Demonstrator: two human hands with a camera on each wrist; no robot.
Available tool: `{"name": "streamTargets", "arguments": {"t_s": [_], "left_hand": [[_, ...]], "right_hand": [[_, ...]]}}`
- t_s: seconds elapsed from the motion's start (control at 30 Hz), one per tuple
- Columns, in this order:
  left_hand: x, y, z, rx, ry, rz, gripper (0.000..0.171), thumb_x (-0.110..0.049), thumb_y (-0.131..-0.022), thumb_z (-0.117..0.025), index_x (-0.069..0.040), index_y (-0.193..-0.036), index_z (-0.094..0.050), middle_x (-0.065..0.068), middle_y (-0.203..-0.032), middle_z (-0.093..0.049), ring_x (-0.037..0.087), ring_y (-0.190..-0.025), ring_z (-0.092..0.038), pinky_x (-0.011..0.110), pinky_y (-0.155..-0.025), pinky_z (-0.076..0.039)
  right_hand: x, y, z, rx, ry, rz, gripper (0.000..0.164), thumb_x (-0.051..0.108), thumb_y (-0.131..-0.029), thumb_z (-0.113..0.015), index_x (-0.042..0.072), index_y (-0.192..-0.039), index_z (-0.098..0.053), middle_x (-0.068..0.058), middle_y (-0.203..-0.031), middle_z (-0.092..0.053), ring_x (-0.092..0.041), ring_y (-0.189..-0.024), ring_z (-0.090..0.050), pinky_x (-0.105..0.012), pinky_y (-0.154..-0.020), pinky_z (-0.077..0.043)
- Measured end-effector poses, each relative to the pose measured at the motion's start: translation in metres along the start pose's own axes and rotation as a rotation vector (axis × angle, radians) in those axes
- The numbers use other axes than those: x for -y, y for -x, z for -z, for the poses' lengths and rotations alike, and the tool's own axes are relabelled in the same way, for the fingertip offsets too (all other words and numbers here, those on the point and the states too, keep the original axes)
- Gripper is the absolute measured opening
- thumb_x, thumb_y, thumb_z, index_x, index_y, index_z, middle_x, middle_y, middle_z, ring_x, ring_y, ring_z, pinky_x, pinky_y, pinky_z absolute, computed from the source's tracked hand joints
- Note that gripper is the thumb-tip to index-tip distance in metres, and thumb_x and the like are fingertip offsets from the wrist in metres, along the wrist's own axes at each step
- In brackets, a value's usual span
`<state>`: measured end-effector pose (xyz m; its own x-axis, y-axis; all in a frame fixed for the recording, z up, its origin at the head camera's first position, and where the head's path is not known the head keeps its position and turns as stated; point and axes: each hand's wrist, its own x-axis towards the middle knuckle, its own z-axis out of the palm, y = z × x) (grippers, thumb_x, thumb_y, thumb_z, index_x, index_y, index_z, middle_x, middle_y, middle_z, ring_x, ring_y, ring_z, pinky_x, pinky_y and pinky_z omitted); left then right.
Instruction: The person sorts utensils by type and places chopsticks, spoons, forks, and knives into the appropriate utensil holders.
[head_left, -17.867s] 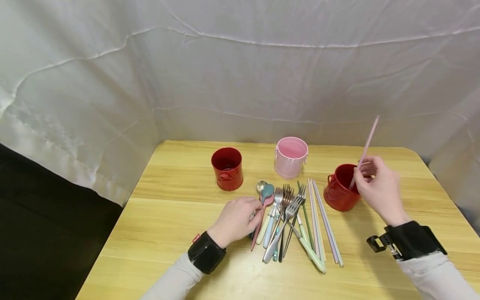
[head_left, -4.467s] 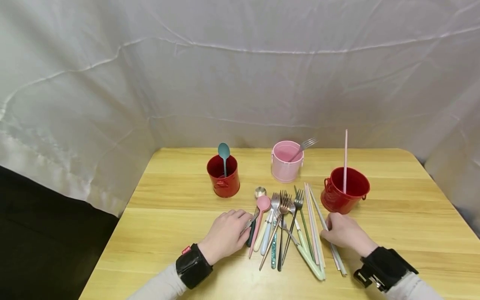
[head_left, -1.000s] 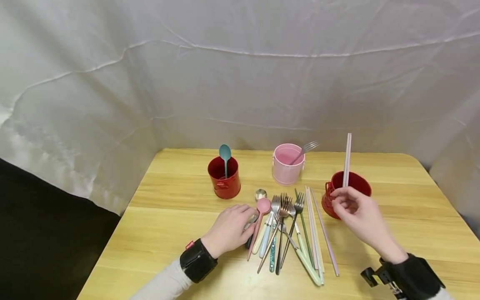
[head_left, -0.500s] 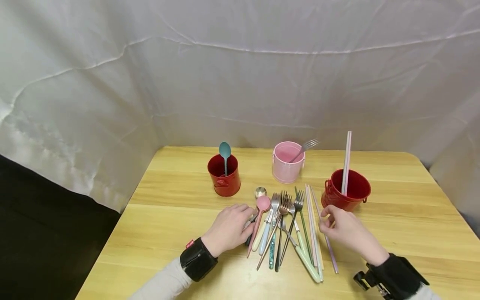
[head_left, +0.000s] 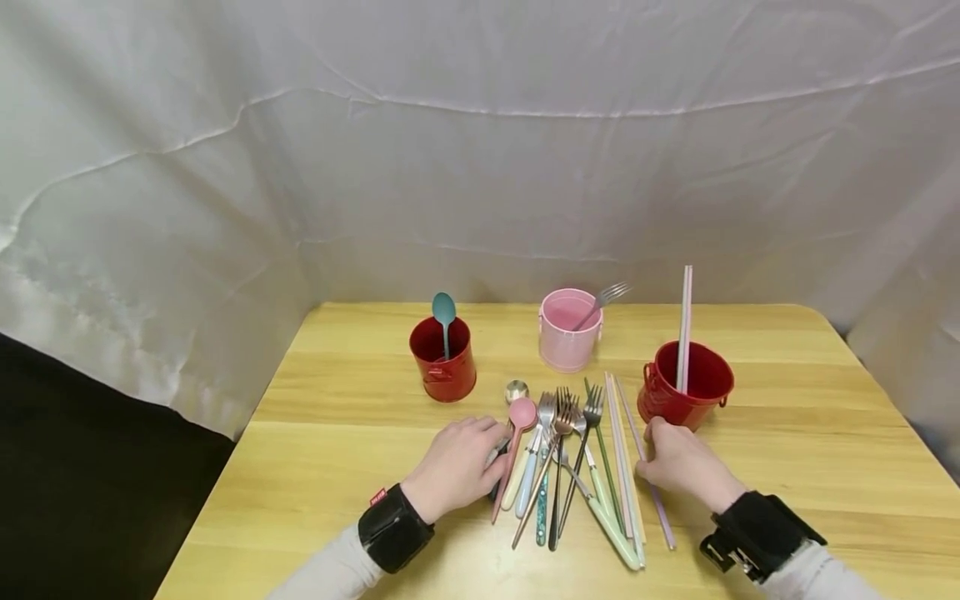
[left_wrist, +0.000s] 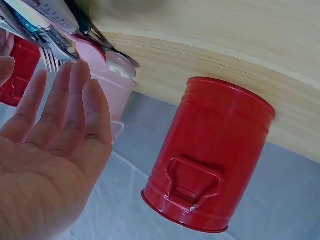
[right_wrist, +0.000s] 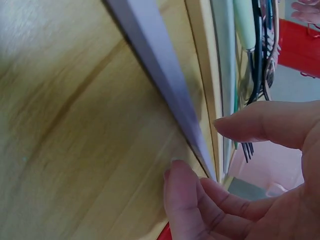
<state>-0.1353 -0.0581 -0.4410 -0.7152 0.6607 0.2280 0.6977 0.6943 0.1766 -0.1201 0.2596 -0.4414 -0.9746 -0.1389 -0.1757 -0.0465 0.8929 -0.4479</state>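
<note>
My right hand [head_left: 686, 467] is at a lilac chopstick [head_left: 660, 508] on the table. In the right wrist view, its thumb and index finger stand on either side of that lilac chopstick [right_wrist: 160, 65], with a gap between them. My left hand [head_left: 457, 467] rests beside a pink spoon [head_left: 522, 412] at the pile's left edge; its fingers [left_wrist: 75, 100] are fairly straight in the left wrist view. Between the hands lie several forks [head_left: 592, 406], a silver spoon [head_left: 516, 390] and more chopsticks [head_left: 618, 467]. Two pale chopsticks [head_left: 685, 317] stand in the right red bucket [head_left: 675, 408].
A left red bucket [head_left: 446, 379] holds a teal spoon [head_left: 444, 310]. Behind the cutlery stands a pink bucket [head_left: 566, 346] with a fork [head_left: 611, 293] leaning out. A grey cloth [head_left: 480, 183] hangs behind the wooden table [head_left: 322, 442].
A teal spoon, a fork and two chopsticks have gone into the buckets since the earliest frame. In the last second my right hand has come down from the right bucket to the lilac chopstick.
</note>
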Motion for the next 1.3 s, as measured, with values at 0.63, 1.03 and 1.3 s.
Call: {"name": "streamTargets", "arguments": {"t_s": [0.63,1.03,1.3], "left_hand": [[-0.004,0.002,-0.006,-0.024,0.042,-0.015,0.012,-0.023,-0.089,-0.06,-0.015,-0.097,-0.063,-0.005,-0.083,-0.057,0.013,-0.075,-0.053,0.033,-0.07,-0.048],[-0.003,-0.001,-0.006,-0.064,0.002,-0.029,0.008,-0.023,-0.087,-0.06,-0.015,-0.089,-0.06,-0.006,-0.082,-0.054,0.014,-0.076,-0.056,0.032,-0.065,-0.048],[-0.003,-0.003,-0.003,-0.041,0.017,-0.015,0.011,-0.024,-0.088,-0.059,-0.015,-0.095,-0.062,-0.005,-0.087,-0.058,0.015,-0.079,-0.056,0.034,-0.068,-0.048]], "right_hand": [[0.003,0.0,-0.019,0.021,0.125,-0.08,0.039,0.003,-0.062,-0.071,-0.005,-0.092,-0.048,-0.011,-0.069,-0.047,-0.026,-0.061,-0.047,-0.039,-0.055,-0.041],[-0.005,0.006,-0.011,-0.007,0.1,-0.046,0.024,0.006,-0.062,-0.065,0.005,-0.079,-0.049,-0.006,-0.066,-0.047,-0.022,-0.061,-0.045,-0.036,-0.052,-0.037],[-0.011,0.017,0.0,-0.019,-0.114,0.02,0.028,0.004,-0.065,-0.066,0.004,-0.088,-0.05,-0.002,-0.068,-0.047,-0.016,-0.061,-0.045,-0.031,-0.054,-0.037]]}}
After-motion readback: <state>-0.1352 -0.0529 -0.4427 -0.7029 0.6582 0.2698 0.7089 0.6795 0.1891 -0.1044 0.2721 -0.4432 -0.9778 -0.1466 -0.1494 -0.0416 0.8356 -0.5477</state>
